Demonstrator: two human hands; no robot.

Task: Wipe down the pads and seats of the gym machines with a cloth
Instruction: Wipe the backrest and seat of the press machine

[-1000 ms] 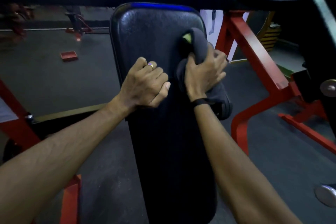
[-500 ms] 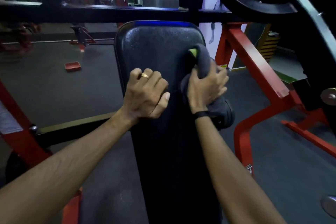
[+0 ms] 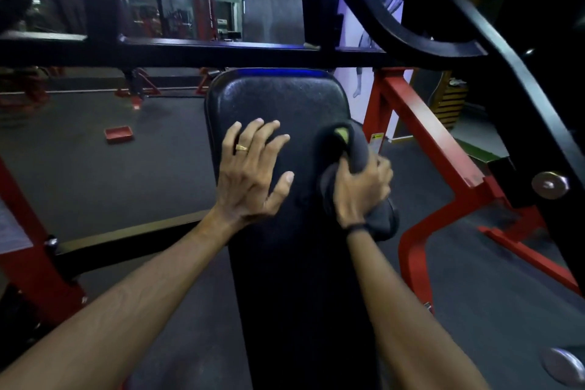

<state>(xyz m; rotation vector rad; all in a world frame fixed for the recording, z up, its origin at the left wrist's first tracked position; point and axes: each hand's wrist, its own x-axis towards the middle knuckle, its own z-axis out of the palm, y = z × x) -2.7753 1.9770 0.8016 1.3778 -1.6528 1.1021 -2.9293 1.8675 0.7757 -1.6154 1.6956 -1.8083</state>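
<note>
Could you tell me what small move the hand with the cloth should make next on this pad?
Probably sweep the cloth leftward across the pad. The right hand grips it bunched at the pad's right edge, while the left hand lies flat on the middle and would need to lift clear.

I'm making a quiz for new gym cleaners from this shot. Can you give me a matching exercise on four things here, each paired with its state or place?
Things:
1. left hand
2. right hand
3. cloth
4. red tray

States or places:
A. lying on the floor
B. bunched at the pad's right edge
C. fingers spread on the pad
D. gripping the cloth

Pairs: 1-C, 2-D, 3-B, 4-A
</note>
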